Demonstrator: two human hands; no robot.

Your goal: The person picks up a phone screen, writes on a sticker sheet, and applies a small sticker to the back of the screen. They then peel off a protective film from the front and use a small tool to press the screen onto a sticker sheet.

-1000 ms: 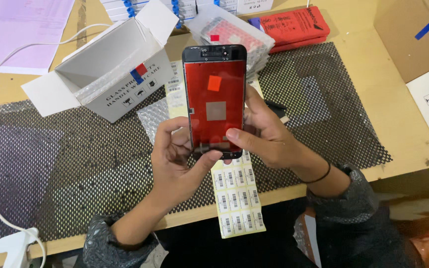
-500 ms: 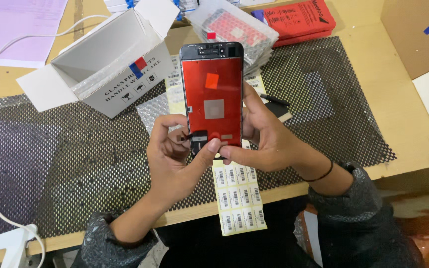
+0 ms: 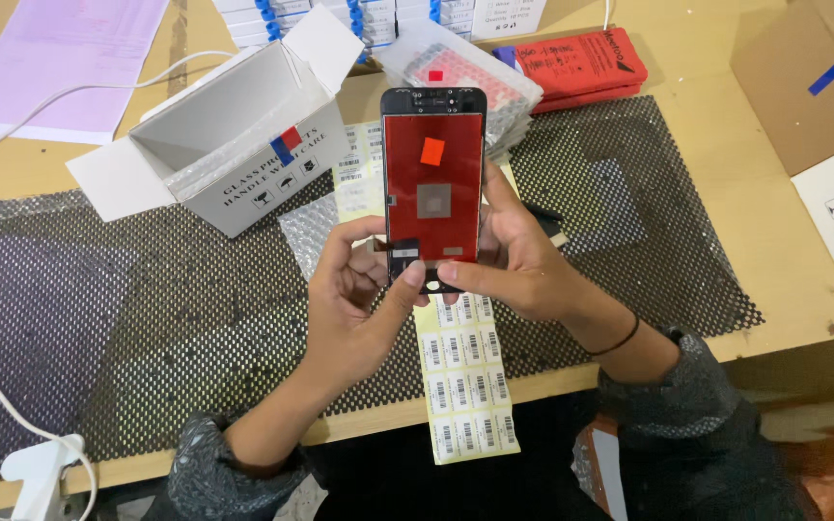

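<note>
A: What covers the bench?
B: Black mesh mat [image 3: 147,318], reaching almost to its front edge.
A: The hands?
B: Left hand [image 3: 354,299] and right hand [image 3: 518,265] both grip the red phone screen [image 3: 433,183], upright above the label sheet [image 3: 460,386]; the open white box [image 3: 234,145] sits near, to the left.

I see a phone screen panel [image 3: 433,183] held upright above the surface, its back facing me: a black frame around a glossy red film, with a small orange sticker near the top and a grey square at the centre. Its lower edge, with a round cutout, sits between both grips.
</note>
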